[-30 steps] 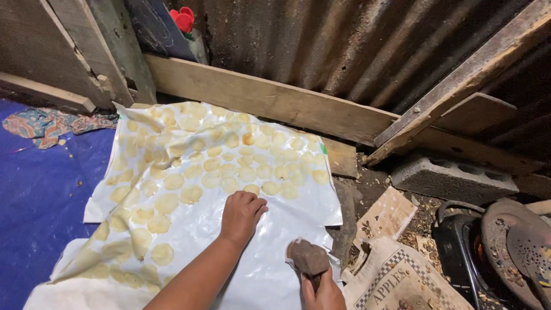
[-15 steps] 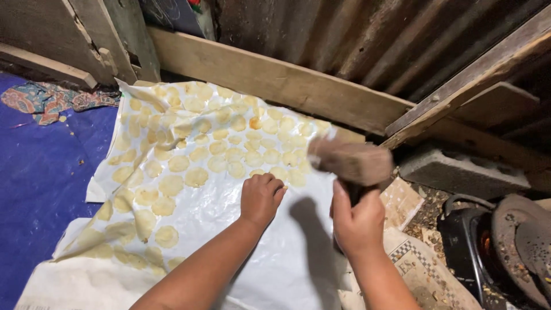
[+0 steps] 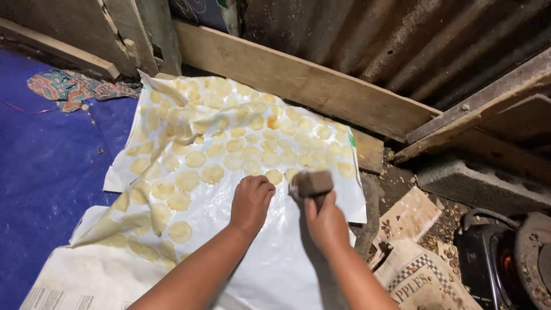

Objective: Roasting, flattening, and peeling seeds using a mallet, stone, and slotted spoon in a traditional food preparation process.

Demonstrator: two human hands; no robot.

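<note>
Landmark = white plastic sheet (image 3: 270, 270) spread on the ground.

Left of the sheet: blue tarp (image 3: 40, 189), running under its left edge. A patterned cloth scrap (image 3: 69, 89) lies on the tarp off the sheet's upper-left corner.

On the sheet: many flat yellow discs (image 3: 212, 173) in rough rows, covering its upper and left parts; the lower-right part is bare. Upper-left corner of the sheet is folded over on itself.

Left hand (image 3: 251, 202): on the sheet near its middle, fingers curled under into a loose fist, knuckles pressed on the plastic right at the edge of the disc rows. Nothing held that I can see.

Right hand (image 3: 324, 223): just right of the left one, above the sheet's right part, closed around the handle of a wooden mallet (image 3: 311, 183). The mallet's block head sits at or just over the sheet, beside the nearest discs; can't tell if it touches.

Beyond the sheet's far edge: a wooden plank (image 3: 298, 80) against a corrugated metal wall (image 3: 367, 34).

Right of the sheet: concrete block (image 3: 476, 183), printed cardboard scraps (image 3: 413, 270) on dirt.
</note>
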